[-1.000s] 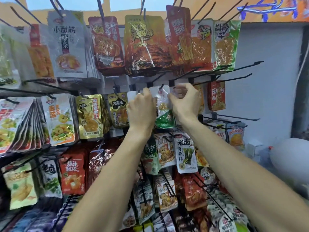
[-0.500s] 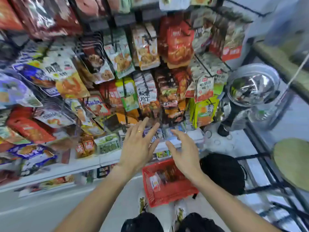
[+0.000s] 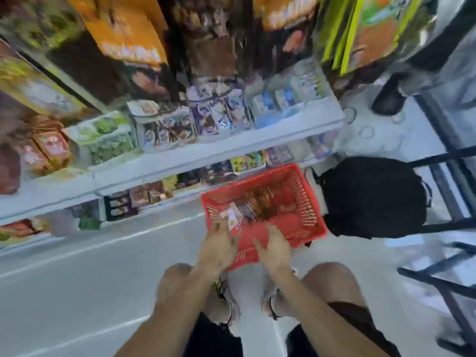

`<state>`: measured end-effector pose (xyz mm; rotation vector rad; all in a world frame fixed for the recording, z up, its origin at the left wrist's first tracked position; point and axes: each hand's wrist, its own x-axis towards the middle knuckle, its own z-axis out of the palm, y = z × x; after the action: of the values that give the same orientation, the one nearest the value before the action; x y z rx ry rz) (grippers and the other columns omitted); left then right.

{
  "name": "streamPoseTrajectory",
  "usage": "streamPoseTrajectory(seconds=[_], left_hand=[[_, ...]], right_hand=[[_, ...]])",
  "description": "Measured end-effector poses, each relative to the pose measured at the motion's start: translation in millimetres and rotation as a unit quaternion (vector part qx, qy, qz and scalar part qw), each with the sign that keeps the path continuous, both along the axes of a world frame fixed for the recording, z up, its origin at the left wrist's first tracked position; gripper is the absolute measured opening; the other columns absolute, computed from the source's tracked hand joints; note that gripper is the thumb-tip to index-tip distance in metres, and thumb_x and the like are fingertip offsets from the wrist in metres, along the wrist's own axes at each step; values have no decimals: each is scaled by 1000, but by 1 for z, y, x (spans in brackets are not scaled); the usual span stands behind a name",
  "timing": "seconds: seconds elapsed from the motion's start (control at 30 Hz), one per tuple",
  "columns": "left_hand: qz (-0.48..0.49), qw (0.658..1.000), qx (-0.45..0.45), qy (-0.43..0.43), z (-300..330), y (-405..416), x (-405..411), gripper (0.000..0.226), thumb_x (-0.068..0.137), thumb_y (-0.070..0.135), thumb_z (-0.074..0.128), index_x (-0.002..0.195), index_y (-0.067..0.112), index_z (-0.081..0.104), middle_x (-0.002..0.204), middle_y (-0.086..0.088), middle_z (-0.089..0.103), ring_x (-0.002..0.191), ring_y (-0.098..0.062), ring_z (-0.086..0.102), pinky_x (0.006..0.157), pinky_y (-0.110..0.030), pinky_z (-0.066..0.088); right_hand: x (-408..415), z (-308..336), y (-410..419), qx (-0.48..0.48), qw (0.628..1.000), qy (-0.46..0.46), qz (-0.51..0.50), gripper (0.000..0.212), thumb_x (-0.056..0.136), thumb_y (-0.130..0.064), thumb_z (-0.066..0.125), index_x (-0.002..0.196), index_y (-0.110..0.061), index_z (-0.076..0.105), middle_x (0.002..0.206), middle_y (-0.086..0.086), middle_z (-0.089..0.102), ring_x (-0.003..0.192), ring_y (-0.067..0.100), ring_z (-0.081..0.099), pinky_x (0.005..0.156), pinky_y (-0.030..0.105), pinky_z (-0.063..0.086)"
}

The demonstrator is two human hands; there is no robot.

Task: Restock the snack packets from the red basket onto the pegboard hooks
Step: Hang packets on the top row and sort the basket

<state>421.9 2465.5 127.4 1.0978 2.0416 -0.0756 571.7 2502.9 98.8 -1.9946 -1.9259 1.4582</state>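
Observation:
The red basket stands on the floor in front of my feet, with several snack packets lying inside it. My left hand reaches over the basket's near left corner, its fingers close to a pale packet. Beside it, my right hand hovers over the near rim with fingers loosely spread and nothing in them. Motion blur hides whether my left fingers touch the pale packet. Hanging packets on the pegboard fill the top of the view, blurred.
A white shelf with small packets runs across just behind the basket. A black backpack lies on the floor right of the basket. A black metal frame stands at the far right. My knees and shoes sit below my hands.
The view swung down from the pegboard to the floor. Both hands left the hung packet and dropped to the red basket's near rim.

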Motion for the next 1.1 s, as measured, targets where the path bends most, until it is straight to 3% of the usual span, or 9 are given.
streamPoseTrajectory(seconds=[0.2,0.43,0.53,0.7,0.77,0.83,0.93,1.03,1.1], left_hand=[[153,987,-29,-36,-244,31,11,64,110,40,47,157,-1,31,151,-28,53,137,-43,53,106,-40,40],[304,949,-70,-54,-419,57,4,72,111,49,34,164,1,19,162,-25,38,149,-42,39,122,-44,33],[352,933,-55,-52,-443,59,12,73,113,48,28,164,-2,14,167,-26,27,155,-43,25,123,-44,24],[374,925,63,-31,-457,49,21,50,107,41,53,135,0,57,139,-22,56,132,-42,52,111,-45,43],[361,925,99,-67,-464,45,21,38,102,41,58,116,8,70,118,-16,70,115,-38,66,99,-46,52],[373,913,121,-111,-467,44,18,37,94,47,54,104,19,75,104,-8,77,101,-33,72,92,-46,56],[446,858,154,-204,-458,48,12,28,103,30,50,100,19,76,109,-7,77,106,-30,70,97,-41,53],[531,792,152,-259,-453,48,8,37,109,26,43,90,23,74,106,-5,75,103,-26,68,97,-34,51],[593,730,135,-311,-462,46,6,43,108,32,43,88,20,79,103,-7,79,103,-27,72,104,-40,54]], right_hand=[[-25,-220,19,-19,999,-39,-15,41,96,-10,61,137,-10,57,127,18,68,122,37,63,102,40,44],[-60,-369,55,137,984,-78,80,38,91,-3,61,128,-10,64,116,15,67,111,39,60,94,43,47],[-64,-392,59,202,963,-133,119,38,85,0,68,123,-5,68,110,15,68,104,37,61,87,44,51],[-64,-398,53,312,901,-222,205,27,70,2,73,97,1,77,85,15,71,79,35,64,65,41,54],[-65,-399,51,300,897,-231,230,26,68,-2,77,94,2,77,79,14,71,79,33,64,65,39,55],[-71,-395,49,261,902,-241,245,38,75,-4,78,111,5,74,92,14,73,93,31,65,77,37,56],[-78,-390,54,200,929,-223,219,46,100,-5,50,144,6,45,134,18,57,126,32,50,104,36,45],[-80,-386,58,151,940,-205,226,58,98,-25,64,144,1,42,141,18,44,132,33,40,107,37,43],[-79,-385,56,125,942,-203,238,64,91,-33,74,140,-3,46,139,17,38,130,34,41,105,40,46]])
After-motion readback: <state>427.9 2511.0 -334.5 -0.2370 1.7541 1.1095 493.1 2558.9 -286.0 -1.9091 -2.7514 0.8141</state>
